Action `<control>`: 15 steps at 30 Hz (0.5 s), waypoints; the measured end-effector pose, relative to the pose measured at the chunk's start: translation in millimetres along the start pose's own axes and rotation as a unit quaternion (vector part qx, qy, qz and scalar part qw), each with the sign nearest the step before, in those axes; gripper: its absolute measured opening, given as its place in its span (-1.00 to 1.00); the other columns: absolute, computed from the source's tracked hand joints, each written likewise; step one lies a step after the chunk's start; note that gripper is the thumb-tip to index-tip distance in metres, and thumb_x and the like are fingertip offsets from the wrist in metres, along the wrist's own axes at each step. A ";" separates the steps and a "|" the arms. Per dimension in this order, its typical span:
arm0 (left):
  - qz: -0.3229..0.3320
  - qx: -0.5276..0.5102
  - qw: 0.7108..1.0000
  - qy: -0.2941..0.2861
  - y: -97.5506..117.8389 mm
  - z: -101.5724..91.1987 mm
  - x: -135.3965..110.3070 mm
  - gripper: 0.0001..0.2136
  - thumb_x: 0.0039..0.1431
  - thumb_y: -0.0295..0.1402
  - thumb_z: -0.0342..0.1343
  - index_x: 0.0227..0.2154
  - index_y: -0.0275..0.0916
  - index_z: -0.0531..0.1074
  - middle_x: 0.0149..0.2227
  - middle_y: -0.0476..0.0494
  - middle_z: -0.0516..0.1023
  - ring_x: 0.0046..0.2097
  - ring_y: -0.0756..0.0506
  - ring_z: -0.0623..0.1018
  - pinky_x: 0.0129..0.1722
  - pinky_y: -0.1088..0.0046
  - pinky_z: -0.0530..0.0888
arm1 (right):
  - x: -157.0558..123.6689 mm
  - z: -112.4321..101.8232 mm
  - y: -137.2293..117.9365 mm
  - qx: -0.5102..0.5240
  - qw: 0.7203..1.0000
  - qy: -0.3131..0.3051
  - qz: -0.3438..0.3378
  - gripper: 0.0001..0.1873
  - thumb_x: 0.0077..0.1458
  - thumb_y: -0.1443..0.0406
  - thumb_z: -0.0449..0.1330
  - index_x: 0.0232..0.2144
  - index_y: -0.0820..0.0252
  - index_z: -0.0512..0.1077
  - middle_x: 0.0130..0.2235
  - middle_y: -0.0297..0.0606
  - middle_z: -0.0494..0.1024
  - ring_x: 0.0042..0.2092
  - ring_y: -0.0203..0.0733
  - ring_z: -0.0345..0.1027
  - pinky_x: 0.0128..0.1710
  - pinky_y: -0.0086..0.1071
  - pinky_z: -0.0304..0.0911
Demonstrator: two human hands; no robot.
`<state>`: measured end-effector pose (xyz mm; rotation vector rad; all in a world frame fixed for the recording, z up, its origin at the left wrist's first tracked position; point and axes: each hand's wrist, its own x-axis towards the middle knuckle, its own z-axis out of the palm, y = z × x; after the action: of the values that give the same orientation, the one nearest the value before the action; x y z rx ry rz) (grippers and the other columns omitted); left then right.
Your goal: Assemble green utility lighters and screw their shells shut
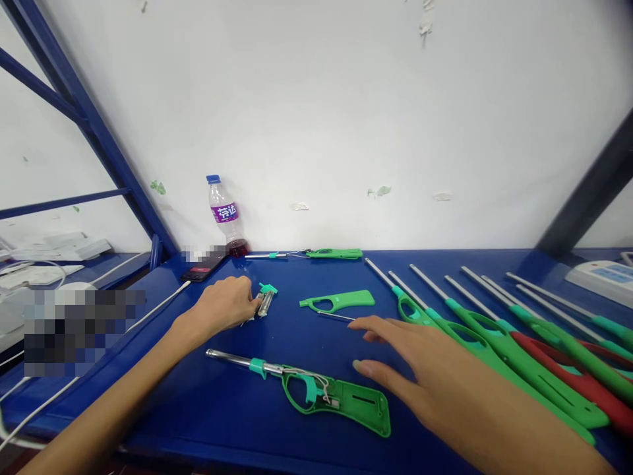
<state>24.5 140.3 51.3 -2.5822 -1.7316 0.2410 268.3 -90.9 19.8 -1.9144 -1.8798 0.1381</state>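
Note:
My left hand (225,305) rests on the blue table (277,415) with its fingers curled round a small metal and green lighter part (266,298). My right hand (425,369) hovers flat with fingers stretched out, holding nothing, its tips close to a thin metal rod (336,316). Just beyond the rod lies a green handle shell (339,301). In front of both hands lies an opened green long-nose lighter (316,389) with a metal tube and loose wires showing.
Several finished green and red long-nose lighters (519,343) lie in a row on the right. A drink bottle (225,214), a phone (202,269) and another green lighter (316,253) sit by the white wall. A white cable (148,310) runs along the left; a power strip (601,277) sits far right.

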 end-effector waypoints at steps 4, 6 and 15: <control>-0.007 -0.030 0.999 0.012 1.3 -2.5 1.2 -0.71 0.45 -0.17 0.26 0.07 -0.24 0.54 0.05 -0.20 0.62 -0.03 -0.19 0.66 -0.03 0.14 0.64 | 0.5 -5.8 0.6 0.010 1.000 -0.014 0.015 -0.49 0.41 0.06 0.20 0.33 -0.04 0.50 0.28 -0.22 0.61 0.27 0.19 0.53 0.25 0.12 0.48; -0.010 -0.048 0.999 0.019 -3.7 -6.5 0.2 -0.73 0.45 -0.13 0.25 -0.06 -0.26 0.57 -0.08 -0.16 0.65 -0.11 -0.16 0.66 -0.07 0.17 0.62 | 0.9 -7.0 0.9 0.017 0.999 -0.019 0.019 -0.48 0.42 0.05 0.19 0.33 -0.05 0.49 0.29 -0.23 0.60 0.28 0.19 0.51 0.26 0.14 0.47; 0.140 -0.352 0.915 -0.142 -21.9 -16.6 -52.5 -0.57 0.12 0.17 0.30 -0.44 -0.14 0.63 -0.45 -0.01 0.51 -0.38 -0.07 0.42 -0.39 0.44 0.28 | 16.9 -1.0 -26.2 0.058 0.997 -0.056 -0.007 -0.44 0.45 0.13 0.20 0.42 -0.10 0.38 0.37 -0.24 0.52 0.31 0.21 0.47 0.25 0.19 0.45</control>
<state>-12.8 101.4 76.0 -3.4769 -1.7687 -0.0227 245.6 -75.5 34.6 -1.8497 -1.9107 0.3498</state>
